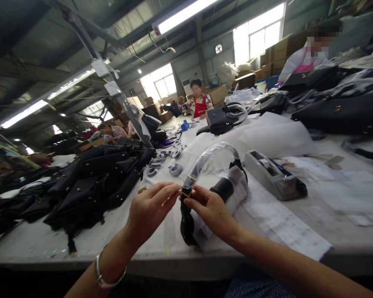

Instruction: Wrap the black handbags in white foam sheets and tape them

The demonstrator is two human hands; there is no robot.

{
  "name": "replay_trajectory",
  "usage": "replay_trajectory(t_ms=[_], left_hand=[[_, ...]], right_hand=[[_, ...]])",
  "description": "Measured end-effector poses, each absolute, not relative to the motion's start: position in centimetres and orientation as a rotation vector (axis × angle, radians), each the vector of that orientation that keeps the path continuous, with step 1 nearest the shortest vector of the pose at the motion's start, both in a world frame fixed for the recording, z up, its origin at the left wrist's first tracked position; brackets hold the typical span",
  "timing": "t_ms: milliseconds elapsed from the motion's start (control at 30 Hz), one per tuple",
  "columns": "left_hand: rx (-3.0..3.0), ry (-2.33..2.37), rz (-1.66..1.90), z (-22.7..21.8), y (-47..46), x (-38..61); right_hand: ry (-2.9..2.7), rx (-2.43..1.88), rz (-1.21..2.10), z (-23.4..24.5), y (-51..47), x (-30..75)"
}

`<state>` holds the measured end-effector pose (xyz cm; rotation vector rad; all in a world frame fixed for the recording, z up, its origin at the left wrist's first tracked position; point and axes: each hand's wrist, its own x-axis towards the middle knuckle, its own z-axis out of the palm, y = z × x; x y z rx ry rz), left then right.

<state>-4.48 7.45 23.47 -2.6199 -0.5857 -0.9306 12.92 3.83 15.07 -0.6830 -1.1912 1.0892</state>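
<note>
Both my hands meet at the near end of a handbag's handle (pixel 202 163), which arches up in a clear plastic wrap. My left hand (pixel 152 207) pinches a gold-coloured buckle (pixel 187 191) at the handle's base from the left. From the right, my right hand (pixel 213 209) grips the same spot between thumb and fingers. The black handbag (pixel 188 225) stands on the table just below my fingers, partly hidden by my right hand. White wrapping and a black rolled part (pixel 223 189) show behind that hand.
Black bags (pixel 90 178) lie heaped on the left, with more bags (pixel 342 107) at the far right. A grey tape dispenser (pixel 272 176) stands right of my work. Coiled straps (pixel 175 169) and white paper sheets (pixel 286 223) lie on the table (pixel 136 244). Co-workers sit across it.
</note>
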Motion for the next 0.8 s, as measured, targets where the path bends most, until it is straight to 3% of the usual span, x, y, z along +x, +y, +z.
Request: replay_trajectory(t_ms=[367, 800], left_hand=[[-2.337, -0.128, -0.633, 25.2, 6.6, -2.8], [-2.267, -0.12, -0.541, 25.3, 6.6, -2.9]], right_hand=[[-1.218, -0.632, 1.045, 15.3, 3.6, 12.8], [-1.232, -0.634, 1.026, 15.3, 3.5, 12.9]])
